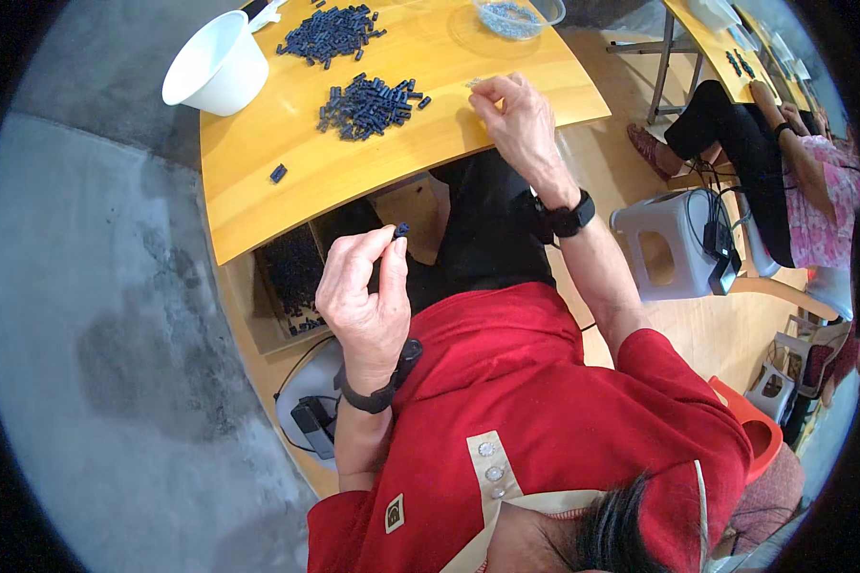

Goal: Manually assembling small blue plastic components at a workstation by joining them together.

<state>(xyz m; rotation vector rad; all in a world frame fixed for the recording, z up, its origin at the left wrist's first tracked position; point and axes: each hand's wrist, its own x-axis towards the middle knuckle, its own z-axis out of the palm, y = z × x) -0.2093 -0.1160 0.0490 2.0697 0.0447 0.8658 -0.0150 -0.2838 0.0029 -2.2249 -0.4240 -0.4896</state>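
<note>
My left hand (365, 294) is raised in front of the table's near edge, its thumb and fingertips pinched on a small dark blue plastic piece (401, 230). My right hand (519, 122) is over the right part of the yellow tabletop (258, 196), fingers curled together in a pinch. A tiny pale item (473, 84) shows at those fingertips, too small to name. Left of that hand lies a heap of dark blue plastic pieces (368, 107). A second heap of like pieces (333, 33) sits farther back. One loose dark piece (278, 173) rests alone toward the left.
A white tub (218, 67) stands at the table's left edge. At the back right is a clear round container (516, 19) with small bluish bits. Below the table, a box (291, 272) holds more dark pieces. To the right are a white stool (655, 248) and another seated person (822, 201).
</note>
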